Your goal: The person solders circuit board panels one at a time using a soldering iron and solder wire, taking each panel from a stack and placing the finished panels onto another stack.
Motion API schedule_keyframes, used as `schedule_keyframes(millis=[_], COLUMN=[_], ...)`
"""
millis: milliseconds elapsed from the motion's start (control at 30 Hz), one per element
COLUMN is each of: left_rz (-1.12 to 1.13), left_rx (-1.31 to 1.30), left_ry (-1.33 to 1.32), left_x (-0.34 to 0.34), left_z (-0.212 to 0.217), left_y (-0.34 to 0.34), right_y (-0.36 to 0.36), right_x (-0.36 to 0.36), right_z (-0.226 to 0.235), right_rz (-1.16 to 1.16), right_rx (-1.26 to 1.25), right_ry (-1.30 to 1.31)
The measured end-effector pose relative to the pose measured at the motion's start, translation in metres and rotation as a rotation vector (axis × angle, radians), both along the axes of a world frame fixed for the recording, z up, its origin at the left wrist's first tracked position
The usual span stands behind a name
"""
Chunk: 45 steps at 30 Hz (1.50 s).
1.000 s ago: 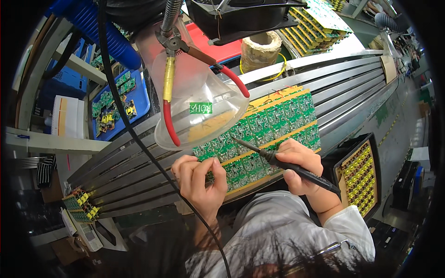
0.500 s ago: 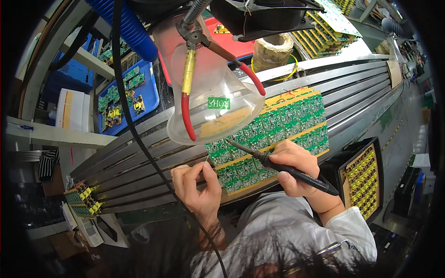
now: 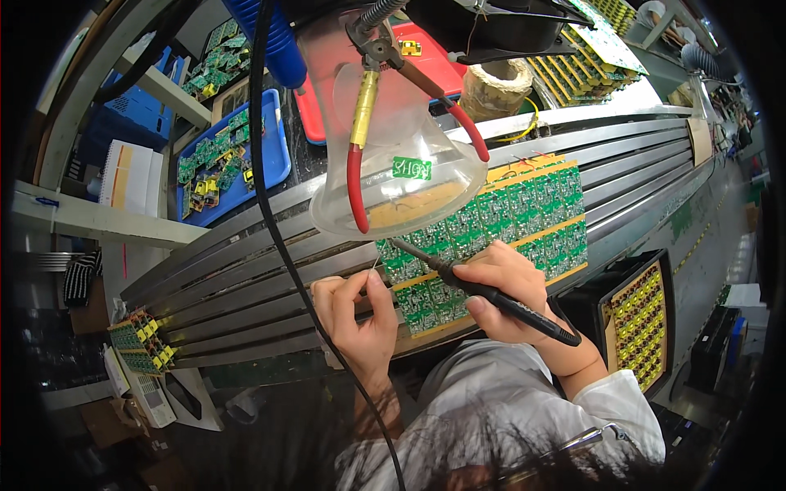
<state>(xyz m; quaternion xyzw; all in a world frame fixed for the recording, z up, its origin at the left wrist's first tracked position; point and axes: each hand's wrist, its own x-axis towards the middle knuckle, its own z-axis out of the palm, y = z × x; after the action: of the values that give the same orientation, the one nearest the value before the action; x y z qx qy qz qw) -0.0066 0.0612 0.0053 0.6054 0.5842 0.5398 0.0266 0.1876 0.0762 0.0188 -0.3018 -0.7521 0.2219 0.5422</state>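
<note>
My right hand [image 3: 508,286] is closed round the black handle of a soldering iron [image 3: 446,271]. Its tip points up and left, at the far left corner of a panel of green circuit boards [image 3: 520,211] with tan strips. Beside the panel's left edge, my left hand [image 3: 356,315] pinches a thin wire [image 3: 376,263], probably solder, between thumb and forefinger. The wire's end is close to the iron's tip; whether they touch is too small to tell. A clear plastic funnel [image 3: 446,184] hangs over the panel's far part and hides some of it.
Red-handled cutters [image 3: 358,184] hang at the funnel. A black cable [image 3: 274,233] crosses in front of my left arm. Metal rails [image 3: 246,274] run under the panel. A blue tray [image 3: 278,155] of boards stands far left, a black crate [image 3: 589,295] at right.
The view has shifted, so the funnel and panel appear farther right. The iron's tip has moved leftward over the panel, nearer its left edge. Both hands keep their hold.
</note>
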Motion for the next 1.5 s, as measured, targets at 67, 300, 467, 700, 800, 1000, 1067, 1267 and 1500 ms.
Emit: schedule_keyframes(millis=[67, 300, 467, 700, 800, 1000, 1067, 1267, 1500], left_rz=[-0.005, 0.008, -0.075, -0.129, -0.126, -0.116, -0.120, -0.150, -0.143], left_rx=[-0.001, 0.025, -0.122, -0.023, -0.027, -0.020, -0.018, -0.003, -0.001], left_ry=[-0.001, -0.011, -0.024, 0.085, 0.091, 0.100, 0.107, 0.092, 0.119], left_x=[0.000, -0.003, -0.009, -0.007, -0.004, 0.000, 0.001, -0.003, -0.005], left_z=[0.000, -0.007, -0.017, -0.027, -0.027, -0.029, -0.030, -0.031, -0.030], left_y=[0.000, -0.010, -0.033, -0.056, -0.064, -0.075, -0.078, -0.088, -0.096], right_y=[-0.001, -0.008, -0.024, -0.050, -0.058, -0.069, -0.073, -0.078, -0.081], right_x=[0.001, 0.005, 0.015, 0.028, 0.031, 0.033, 0.032, 0.034, 0.043], right_z=[0.001, 0.002, -0.001, -0.011, -0.016, -0.024, -0.025, -0.024, -0.027], right_rz=[-0.002, -0.026, 0.002, 0.048, 0.056, 0.069, 0.079, 0.093, 0.094], right_rx=[0.003, 0.027, -0.026, -0.059, -0.078, -0.097, -0.131, -0.149, -0.140], right_ry=[-0.019, -0.012, 0.123, 0.129, 0.111, 0.123, 0.146, 0.133, 0.083])
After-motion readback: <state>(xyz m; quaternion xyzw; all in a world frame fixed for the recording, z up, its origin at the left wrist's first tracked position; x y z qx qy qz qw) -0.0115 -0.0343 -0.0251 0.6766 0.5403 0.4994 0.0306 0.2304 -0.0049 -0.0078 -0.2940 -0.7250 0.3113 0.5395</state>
